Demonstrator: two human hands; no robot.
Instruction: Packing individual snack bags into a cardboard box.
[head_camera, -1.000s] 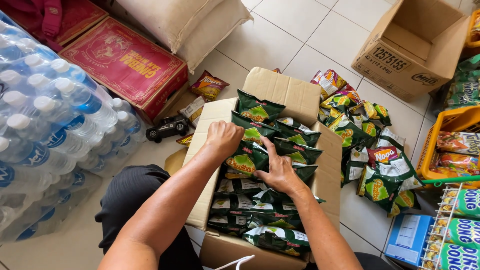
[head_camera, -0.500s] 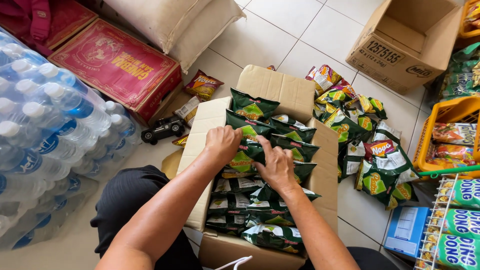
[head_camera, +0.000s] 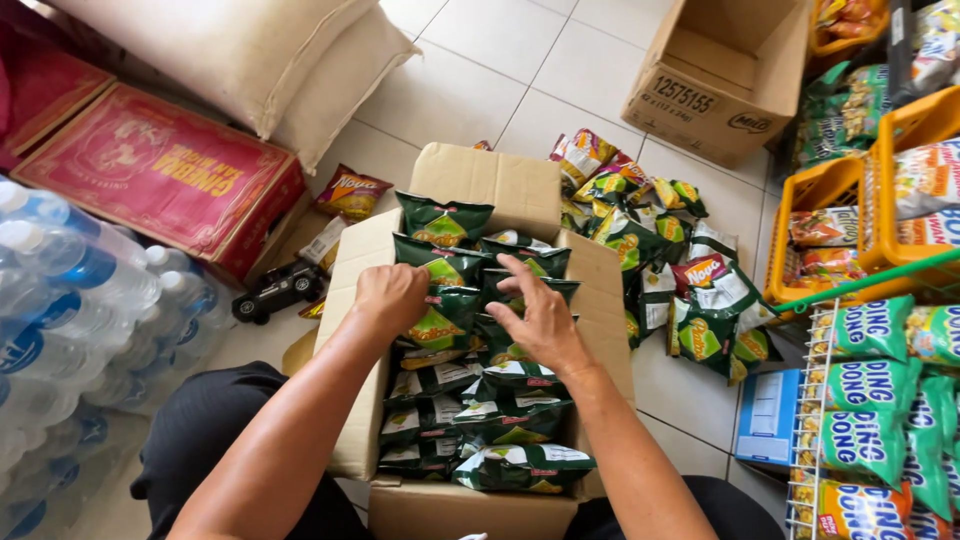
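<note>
From the head view, a green foil snack packet (head_camera: 437, 322) is seen upright in the open brown cardboard box (head_camera: 350, 330), its long axis running across the box. The left hand (head_camera: 390, 297) is curled closed on its left edge; the right hand (head_camera: 540, 318), fingers (head_camera: 512, 268) spread open, is pressed on neighbouring packets just right. The left fingertips are hidden.

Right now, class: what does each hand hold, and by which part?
The left hand grips a green snack bag by its top-left edge; the right hand only rests on bags in the box.
</note>
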